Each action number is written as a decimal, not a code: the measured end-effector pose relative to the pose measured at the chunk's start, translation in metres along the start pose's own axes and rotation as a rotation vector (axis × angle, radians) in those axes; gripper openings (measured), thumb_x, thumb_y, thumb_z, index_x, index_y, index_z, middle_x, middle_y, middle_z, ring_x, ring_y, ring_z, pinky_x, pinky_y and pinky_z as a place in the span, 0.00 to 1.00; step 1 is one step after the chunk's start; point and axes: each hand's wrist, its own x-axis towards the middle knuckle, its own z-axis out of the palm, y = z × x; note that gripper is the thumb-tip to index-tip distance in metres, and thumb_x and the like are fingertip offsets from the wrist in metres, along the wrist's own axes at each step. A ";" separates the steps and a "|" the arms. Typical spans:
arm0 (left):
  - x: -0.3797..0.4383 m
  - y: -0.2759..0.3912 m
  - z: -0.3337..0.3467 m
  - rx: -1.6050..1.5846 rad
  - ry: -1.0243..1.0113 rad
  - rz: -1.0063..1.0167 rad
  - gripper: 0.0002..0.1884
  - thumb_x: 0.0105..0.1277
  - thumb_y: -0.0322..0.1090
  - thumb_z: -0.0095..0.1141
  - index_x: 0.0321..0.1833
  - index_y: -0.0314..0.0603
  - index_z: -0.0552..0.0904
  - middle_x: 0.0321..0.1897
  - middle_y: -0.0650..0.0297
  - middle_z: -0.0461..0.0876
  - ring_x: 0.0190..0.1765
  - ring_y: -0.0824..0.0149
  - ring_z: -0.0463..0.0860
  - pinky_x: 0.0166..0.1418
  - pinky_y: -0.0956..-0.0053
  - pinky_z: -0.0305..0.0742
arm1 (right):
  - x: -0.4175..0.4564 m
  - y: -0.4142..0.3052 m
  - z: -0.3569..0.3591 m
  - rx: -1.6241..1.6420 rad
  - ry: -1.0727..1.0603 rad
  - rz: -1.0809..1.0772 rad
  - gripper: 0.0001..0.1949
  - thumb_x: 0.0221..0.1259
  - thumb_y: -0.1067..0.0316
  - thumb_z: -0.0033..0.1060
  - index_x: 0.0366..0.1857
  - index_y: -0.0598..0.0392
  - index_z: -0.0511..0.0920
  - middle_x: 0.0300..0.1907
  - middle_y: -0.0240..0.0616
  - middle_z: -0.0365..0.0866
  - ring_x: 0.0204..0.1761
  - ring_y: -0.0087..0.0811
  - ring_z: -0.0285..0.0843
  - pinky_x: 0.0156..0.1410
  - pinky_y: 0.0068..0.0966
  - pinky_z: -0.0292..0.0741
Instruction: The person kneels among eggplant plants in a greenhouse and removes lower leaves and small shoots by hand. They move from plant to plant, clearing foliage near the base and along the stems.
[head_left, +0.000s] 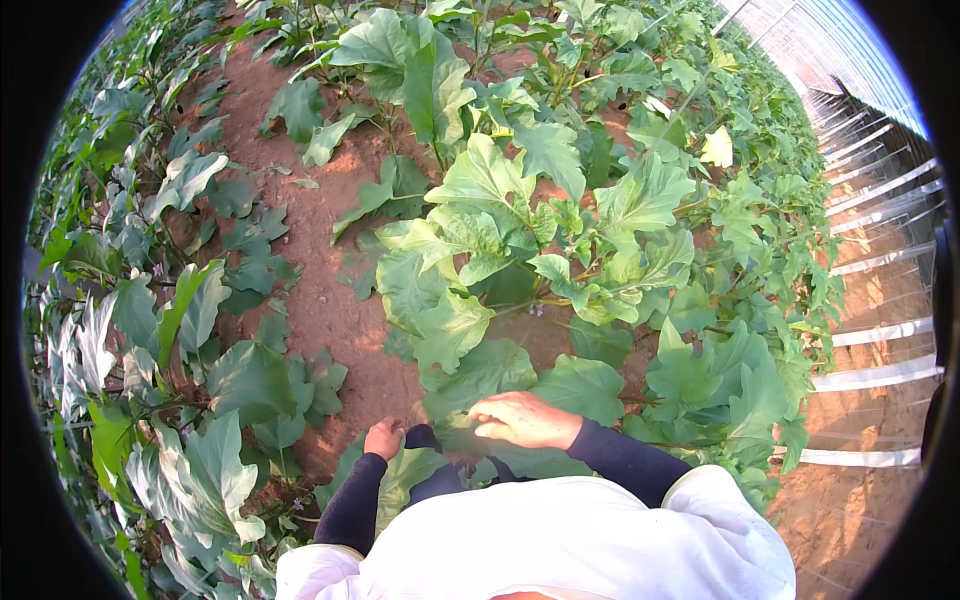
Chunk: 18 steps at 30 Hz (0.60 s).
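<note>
My right hand reaches in from the right, palm down, over a broad eggplant leaf. Its thumb is slightly apart from the fingers, and I see nothing in its grasp. My left hand is curled beside my dark trouser leg, above the soil path; what lies under its fingers is hidden. Just ahead stands a leafy eggplant plant, pale green at the top. A small purple flower shows low among its stems. Another large leaf spreads beside my right fingers.
A dense row of eggplant plants lines the left of the path. More foliage fills the right side. Beyond it, white strips cross bare ground near the greenhouse wall. A thin string runs up through the plants.
</note>
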 end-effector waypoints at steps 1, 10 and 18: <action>-0.001 -0.003 -0.012 -0.047 0.024 -0.020 0.17 0.59 0.38 0.60 0.49 0.40 0.83 0.43 0.50 0.86 0.49 0.51 0.84 0.55 0.60 0.77 | 0.014 0.004 -0.010 -0.053 0.049 -0.007 0.14 0.62 0.60 0.61 0.46 0.55 0.76 0.40 0.42 0.81 0.44 0.47 0.79 0.47 0.40 0.75; -0.013 -0.028 -0.075 -0.113 -0.016 -0.235 0.20 0.62 0.38 0.60 0.56 0.39 0.81 0.48 0.50 0.85 0.53 0.55 0.83 0.58 0.64 0.76 | 0.115 0.098 -0.094 -0.393 0.441 0.233 0.31 0.58 0.60 0.65 0.67 0.50 0.66 0.73 0.54 0.53 0.71 0.56 0.56 0.72 0.44 0.63; 0.028 0.011 -0.163 -0.195 -0.058 -0.180 0.21 0.64 0.37 0.58 0.57 0.33 0.78 0.48 0.50 0.84 0.51 0.58 0.84 0.56 0.68 0.76 | 0.186 0.215 -0.150 -0.338 0.549 0.628 0.34 0.58 0.56 0.67 0.69 0.52 0.67 0.78 0.52 0.39 0.77 0.63 0.20 0.78 0.53 0.42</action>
